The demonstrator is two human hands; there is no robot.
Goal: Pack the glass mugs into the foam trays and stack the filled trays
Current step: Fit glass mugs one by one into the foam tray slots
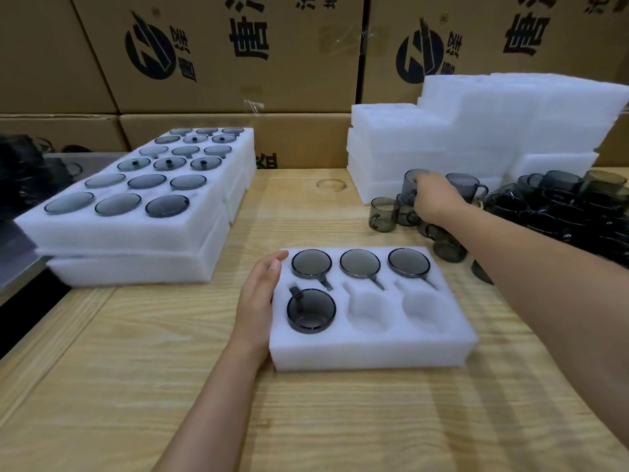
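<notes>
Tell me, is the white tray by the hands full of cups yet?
Not full yet. The foam tray holds four mugs, three at the back, one front left; two holes are empty.

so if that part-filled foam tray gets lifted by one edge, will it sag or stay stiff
Probably stays fairly stiff: the foam tray is thick, and the filled trays on the left lie flat when stacked. Likely heavier toward the far left, since the four mugs leave two near pockets empty.

Soft even overhead light, wide-angle edge bending, slight blur.
</notes>
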